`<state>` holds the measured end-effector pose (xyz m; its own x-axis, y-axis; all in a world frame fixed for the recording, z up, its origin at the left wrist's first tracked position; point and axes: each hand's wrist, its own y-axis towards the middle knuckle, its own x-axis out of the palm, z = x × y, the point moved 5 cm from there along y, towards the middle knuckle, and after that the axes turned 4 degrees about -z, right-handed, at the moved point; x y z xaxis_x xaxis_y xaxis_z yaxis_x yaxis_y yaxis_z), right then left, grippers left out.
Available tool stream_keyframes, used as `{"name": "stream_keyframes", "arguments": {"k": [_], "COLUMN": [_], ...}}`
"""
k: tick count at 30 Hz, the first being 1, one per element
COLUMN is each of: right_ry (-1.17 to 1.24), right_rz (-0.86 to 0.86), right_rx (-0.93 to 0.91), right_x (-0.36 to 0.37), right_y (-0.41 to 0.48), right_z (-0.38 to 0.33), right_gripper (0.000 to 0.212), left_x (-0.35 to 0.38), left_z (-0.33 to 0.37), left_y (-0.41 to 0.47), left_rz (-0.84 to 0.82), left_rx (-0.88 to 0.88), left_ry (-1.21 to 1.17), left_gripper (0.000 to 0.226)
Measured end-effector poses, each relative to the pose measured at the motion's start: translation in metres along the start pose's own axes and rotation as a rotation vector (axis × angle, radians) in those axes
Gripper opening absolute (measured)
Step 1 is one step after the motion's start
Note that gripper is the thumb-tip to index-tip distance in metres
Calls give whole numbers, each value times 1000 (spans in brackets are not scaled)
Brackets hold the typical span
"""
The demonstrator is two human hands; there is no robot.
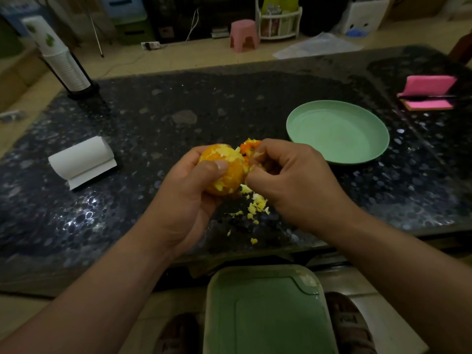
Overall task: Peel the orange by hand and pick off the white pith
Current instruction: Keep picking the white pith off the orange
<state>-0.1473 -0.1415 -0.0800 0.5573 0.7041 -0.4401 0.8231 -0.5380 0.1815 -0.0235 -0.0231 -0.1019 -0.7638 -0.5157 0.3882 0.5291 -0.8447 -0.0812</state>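
The orange [224, 180], mostly bare of peel with pale pith patches on it, is gripped in my left hand [189, 198], thumb lying across its top. My right hand [288, 180] has its fingers curled against the orange's right side and pinches at the pith there. A piece of orange peel [250, 146] shows just behind my right fingers. Small yellow-white pith and peel scraps [256, 206] lie scattered on the dark stone table [153, 123] below my hands.
A green plate [337, 131] stands to the right of my hands. A white paper roll [81, 159] lies at the left, a cup stack [61, 57] at the back left, a pink holder [429, 93] at the far right. A green tray [268, 312] sits below the table edge.
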Motion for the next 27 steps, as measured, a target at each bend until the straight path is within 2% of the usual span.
{"name": "stream_keyframes", "arguments": {"k": [6,14,17,22,25,27], "right_ry": [-56,-178,-263,-334,-313,-161], "right_rz": [34,27,-2,-6,-25,-48], "right_rx": [32,94,144,223,252,300], "right_x": [-8,-9,-10,-20,-20,-16], "right_y": [9,27,35,41,40,38], "right_z": [12,27,41,52,55,59], "right_gripper": [15,15,15,15,13,6], "left_x": [-4,-13,-9,1,5,9], "left_z": [4,4,2,-3,-10,-14], "left_y": [2,20,33,58,68,73], "left_rz": [49,171,167,152,170,171], "left_rx": [-69,-122,-129,-213,-291,-321], "left_ry": [-126,-107,-7,313,273,194], "left_gripper": [57,18,14,6,10,10]}}
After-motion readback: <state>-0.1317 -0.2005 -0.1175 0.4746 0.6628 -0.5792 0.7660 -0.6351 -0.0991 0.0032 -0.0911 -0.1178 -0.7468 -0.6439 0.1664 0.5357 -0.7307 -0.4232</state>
